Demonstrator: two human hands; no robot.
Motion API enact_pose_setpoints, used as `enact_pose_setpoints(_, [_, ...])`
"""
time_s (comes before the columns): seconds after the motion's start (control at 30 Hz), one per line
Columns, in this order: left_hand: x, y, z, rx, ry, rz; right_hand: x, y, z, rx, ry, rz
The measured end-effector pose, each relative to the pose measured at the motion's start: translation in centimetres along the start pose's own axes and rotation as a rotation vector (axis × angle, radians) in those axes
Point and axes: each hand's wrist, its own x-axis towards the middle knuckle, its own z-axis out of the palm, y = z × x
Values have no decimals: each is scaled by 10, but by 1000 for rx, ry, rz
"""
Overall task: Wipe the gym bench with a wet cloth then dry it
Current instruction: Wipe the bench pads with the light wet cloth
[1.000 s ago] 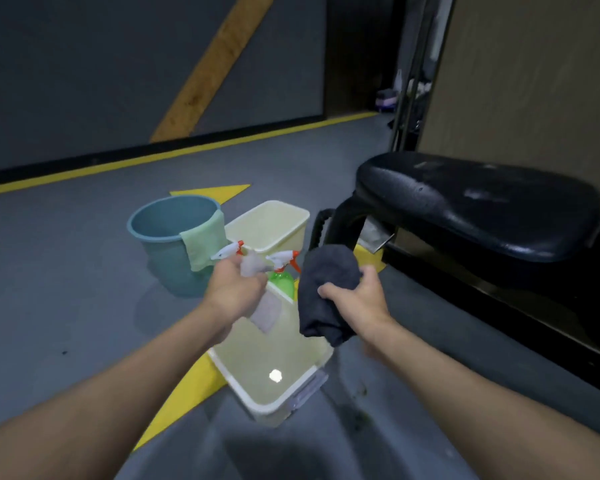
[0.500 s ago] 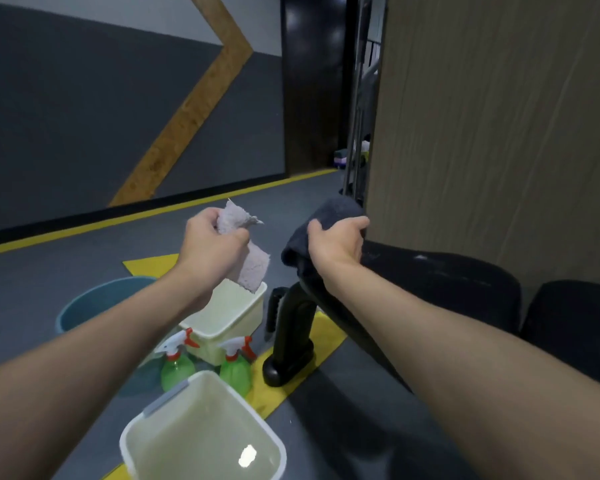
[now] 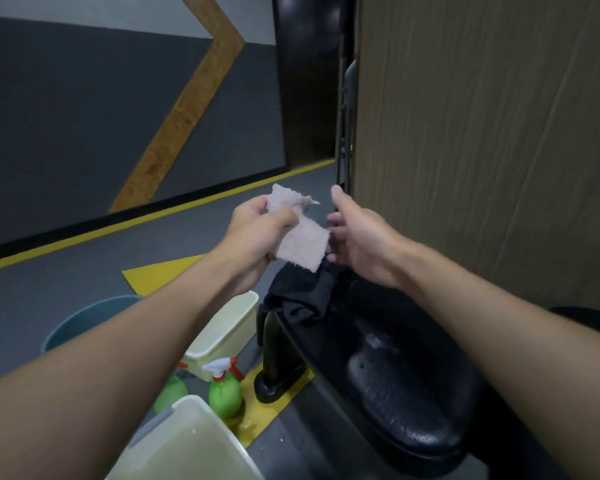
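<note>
Gripping a pale cloth (image 3: 302, 244), my left hand (image 3: 253, 237) is raised in front of me in the head view. Its fingers and thumb are curled and clamped on the upper part of the fabric. The lower part hangs free as a flat flap.

My right hand (image 3: 364, 240) is at the same height, just beside the flap's right edge. Its thumb points up and its fingers (image 3: 333, 233) are loosely extended and apart, gripping nothing. I cannot tell whether the fingertips touch the cloth.

Directly below both hands, a dark cloth (image 3: 302, 296) lies crumpled on the far end of the gym bench (image 3: 406, 393). It rests on the pad and neither hand holds it. The bench pad is black and glossy, with a few light smears on its surface. It runs from the dark cloth toward the lower right. A black support leg (image 3: 274, 355) stands under the far end, on a yellow floor marking.

Floor items left of the bench:
- one cream tub (image 3: 201, 407), nearest to me;
- a second cream tub (image 3: 229, 327), beyond it;
- two green spray bottles (image 3: 225, 393) (image 3: 169, 393), between the tubs;
- a blue bucket (image 3: 84, 323), partly hidden by my left forearm.

A wood-grain panel (image 3: 482, 150) stands behind the bench on the right.
</note>
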Motion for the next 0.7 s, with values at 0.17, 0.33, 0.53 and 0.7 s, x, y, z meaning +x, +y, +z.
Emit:
enact_pose_setpoints(0.17, [29, -3, 23, -46, -74, -14, 5, -2, -22, 130, -43, 29])
enact_pose_setpoints(0.33, [39, -61, 8, 844, -437, 42, 3, 1, -47, -432, 445, -365])
enact_pose_setpoints(0.53, [52, -91, 3, 831, -443, 107, -13, 43, -46, -1151, 140, -207])
enact_pose_setpoints(0.7, [59, -97, -9, 758, -462, 144, 0, 79, -20, -1283, 67, -56])
